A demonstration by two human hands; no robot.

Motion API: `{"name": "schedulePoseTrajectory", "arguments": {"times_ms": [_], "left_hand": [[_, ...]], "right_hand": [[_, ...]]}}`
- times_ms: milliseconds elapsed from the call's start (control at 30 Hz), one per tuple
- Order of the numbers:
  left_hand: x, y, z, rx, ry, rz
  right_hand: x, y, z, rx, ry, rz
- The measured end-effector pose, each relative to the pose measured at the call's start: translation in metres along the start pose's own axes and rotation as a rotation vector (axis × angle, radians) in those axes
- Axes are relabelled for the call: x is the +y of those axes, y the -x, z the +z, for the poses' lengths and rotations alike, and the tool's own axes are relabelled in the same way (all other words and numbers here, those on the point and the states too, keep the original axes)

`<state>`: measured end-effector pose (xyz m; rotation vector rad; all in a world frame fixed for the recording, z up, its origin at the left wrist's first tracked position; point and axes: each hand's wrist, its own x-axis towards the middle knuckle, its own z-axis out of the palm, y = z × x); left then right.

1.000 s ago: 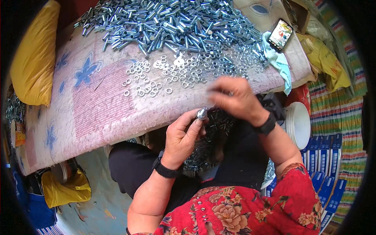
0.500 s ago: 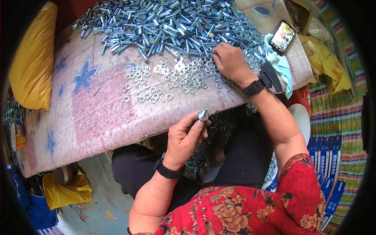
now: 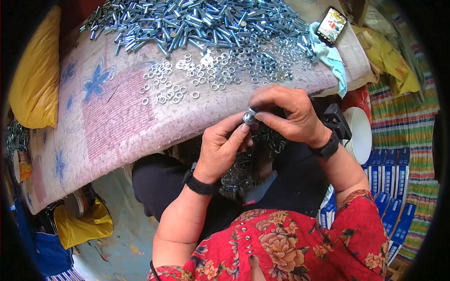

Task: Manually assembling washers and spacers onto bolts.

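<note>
My left hand (image 3: 219, 151) pinches an upright metal bolt (image 3: 248, 120) with a wide round collar, just off the table's front edge. Over its top, my right hand (image 3: 293, 114) closes thumb and forefinger on a small shiny metal piece (image 3: 253, 111). Its exact shape is partly hidden by the fingers, and it meets the bolt or hovers right at it. Beyond my hands, loose metal rings (image 3: 176, 92) lie scattered on the table cover. Behind them spreads a large heap of short metal tubes (image 3: 197, 29).
The padded, flower-patterned table cover (image 3: 117, 126) slopes across in front of me. A phone (image 3: 332, 26) rests on a pale blue cloth (image 3: 330, 63) at the right. A yellow sack (image 3: 37, 75) stands at the left. Blue-and-white boxes (image 3: 388, 173) are stacked by a striped mat (image 3: 424, 154).
My right hand has come back from the heap's edge to the bolt, now with a small metal piece in its fingers. My left hand keeps its hold on the bolt.
</note>
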<state>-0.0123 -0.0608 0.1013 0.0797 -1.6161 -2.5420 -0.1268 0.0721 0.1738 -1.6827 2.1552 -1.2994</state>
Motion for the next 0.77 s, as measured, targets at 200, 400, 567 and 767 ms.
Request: {"name": "schedulePoseTrajectory", "arguments": {"times_ms": [200, 400, 567, 767], "left_hand": [[0.005, 0.012, 0.004, -0.068, -0.093, -0.038], [0.013, 0.02, 0.006, -0.335, 0.159, -0.239], [0.012, 0.019, 0.014, -0.251, -0.039, -0.097], [0.023, 0.034, 0.008, -0.061, -0.349, 0.111]], "right_hand": [[-0.013, 0.005, -0.013, -0.157, 0.044, 0.016], [-0.032, 0.015, -0.026, -0.325, -0.036, -0.091], [-0.036, 0.019, -0.032, -0.33, 0.237, 0.004], [-0.027, 0.008, 0.011, -0.014, 0.434, -0.163]]}}
